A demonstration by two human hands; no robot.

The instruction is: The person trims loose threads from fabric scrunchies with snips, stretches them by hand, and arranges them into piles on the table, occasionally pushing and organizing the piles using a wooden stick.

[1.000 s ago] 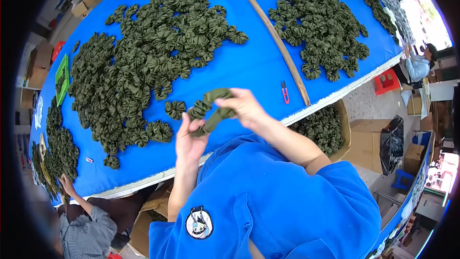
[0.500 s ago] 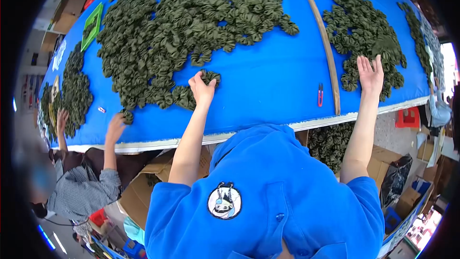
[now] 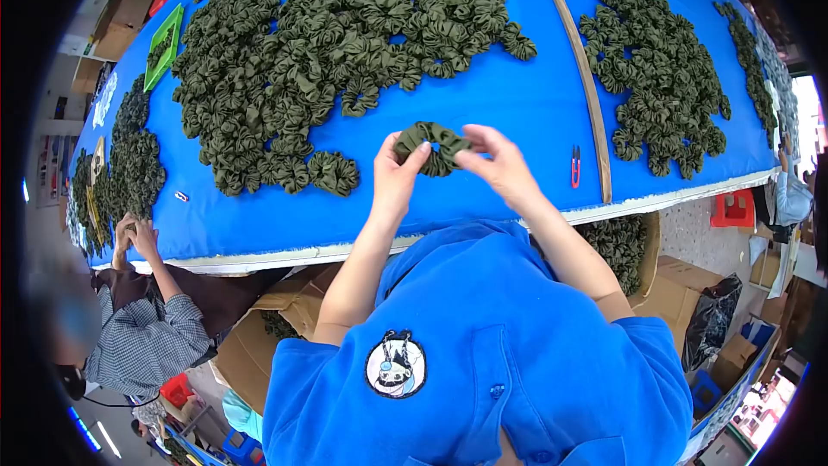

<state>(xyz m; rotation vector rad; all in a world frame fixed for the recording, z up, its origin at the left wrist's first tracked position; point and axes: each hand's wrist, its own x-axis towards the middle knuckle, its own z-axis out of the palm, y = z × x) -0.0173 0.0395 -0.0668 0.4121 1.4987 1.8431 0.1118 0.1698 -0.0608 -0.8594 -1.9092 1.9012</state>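
A dark green scrunchie is held up between my hands over the blue table. My left hand pinches its left side, thumb in front. At its right edge, my right hand grips the fabric between thumb and fingers. Just left of my hands, a single scrunchie lies at the lower edge of the large scrunchie pile. A second pile lies on the right, beyond a long wooden strip.
Red snips lie left of the wooden strip's lower end. A green tray stands at the far left. A co-worker handles something small at the left edge. A cardboard box of scrunchies is below the table edge.
My left hand has lifted a scrunchie from beside the large pile. My right hand has come back from the right pile and taken its other side. The co-worker's hands have come together.
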